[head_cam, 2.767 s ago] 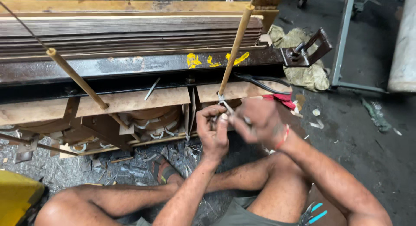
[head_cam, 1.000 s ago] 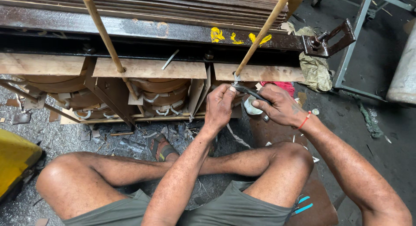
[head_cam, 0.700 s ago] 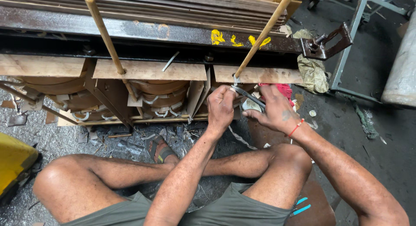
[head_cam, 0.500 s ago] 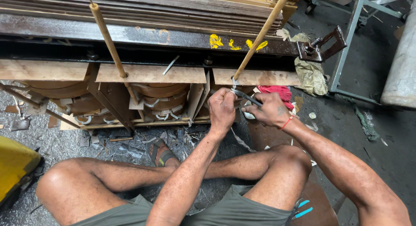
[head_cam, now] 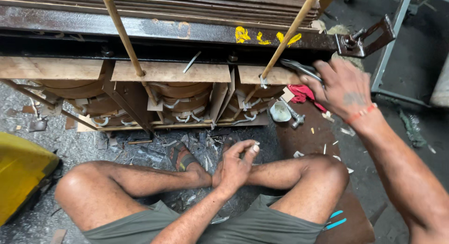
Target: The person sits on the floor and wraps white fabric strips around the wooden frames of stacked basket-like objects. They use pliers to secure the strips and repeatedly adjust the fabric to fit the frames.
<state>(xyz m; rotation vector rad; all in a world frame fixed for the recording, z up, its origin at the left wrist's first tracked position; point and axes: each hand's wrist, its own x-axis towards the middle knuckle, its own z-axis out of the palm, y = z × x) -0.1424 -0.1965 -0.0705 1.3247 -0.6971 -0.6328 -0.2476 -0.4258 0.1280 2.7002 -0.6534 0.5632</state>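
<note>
while the left hand (head_cam: 236, 167) rests loosely curled and empty on the shin, the right hand (head_cam: 343, 87) grips slim grey metal pliers (head_cam: 299, 67) against the wooden block (head_cam: 276, 75).

light: even, soft | shadows: deep under beam | blur: slight at right edge | distortion: wide-angle

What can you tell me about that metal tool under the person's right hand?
The pliers look like dull grey metal with long, thin handles. They lie almost flat on the wooden ledge of the frame, slanting down toward the right. The right hand rests its fingers over the handle end; the tip end is bare.
</note>
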